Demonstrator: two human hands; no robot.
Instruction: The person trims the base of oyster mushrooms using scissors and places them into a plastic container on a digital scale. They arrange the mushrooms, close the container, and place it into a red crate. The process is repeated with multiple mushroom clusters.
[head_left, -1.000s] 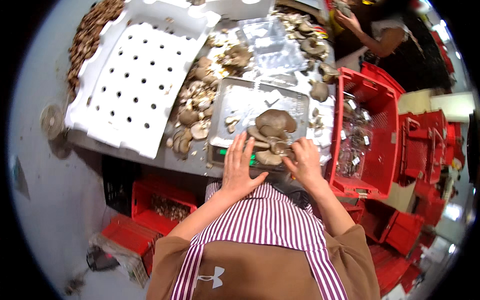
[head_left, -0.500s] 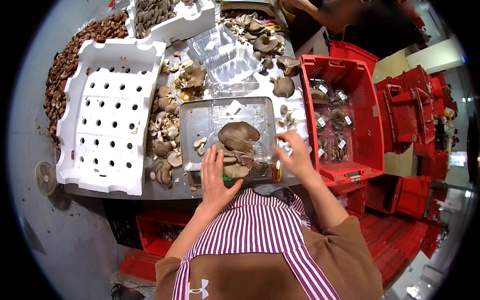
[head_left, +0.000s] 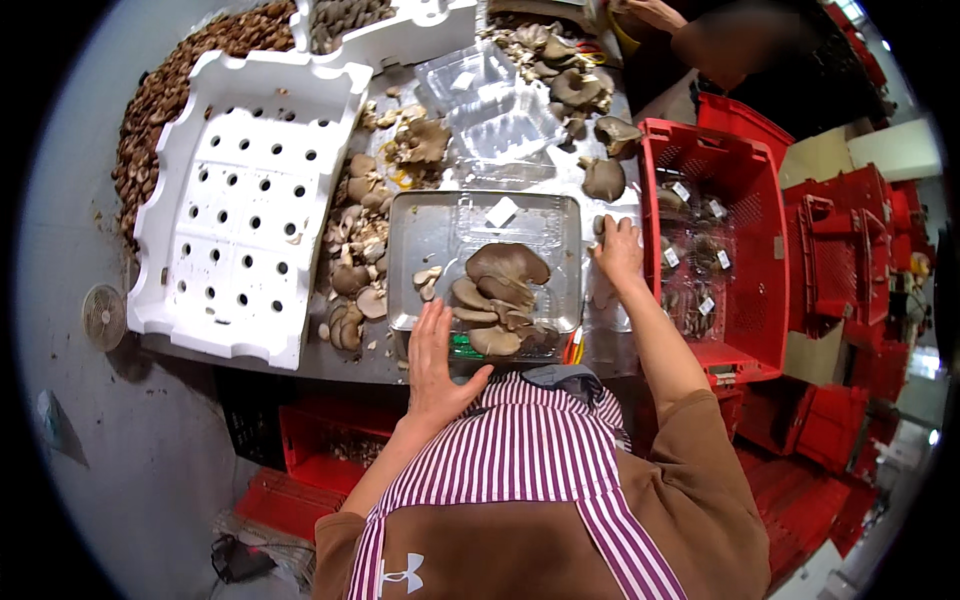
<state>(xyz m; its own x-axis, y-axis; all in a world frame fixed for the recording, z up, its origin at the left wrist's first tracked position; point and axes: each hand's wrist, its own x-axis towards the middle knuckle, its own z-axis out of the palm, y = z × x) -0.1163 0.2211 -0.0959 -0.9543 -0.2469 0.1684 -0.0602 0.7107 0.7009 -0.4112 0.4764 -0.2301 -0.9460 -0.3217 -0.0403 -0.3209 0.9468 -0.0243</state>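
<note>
Grey wall [head_left: 75, 240], table [head_left: 345, 366] with mushrooms [head_left: 508, 272]

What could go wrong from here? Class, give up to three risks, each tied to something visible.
1. The lowest pale mushroom cap lies at the near edge of the metal tray, so it might slip off toward the striped apron.
2. The left hand is at the tray's near-left corner; a nudge could shift the tray.
3. The right hand is close to the red crate, so the arm might knock its rim.
</note>
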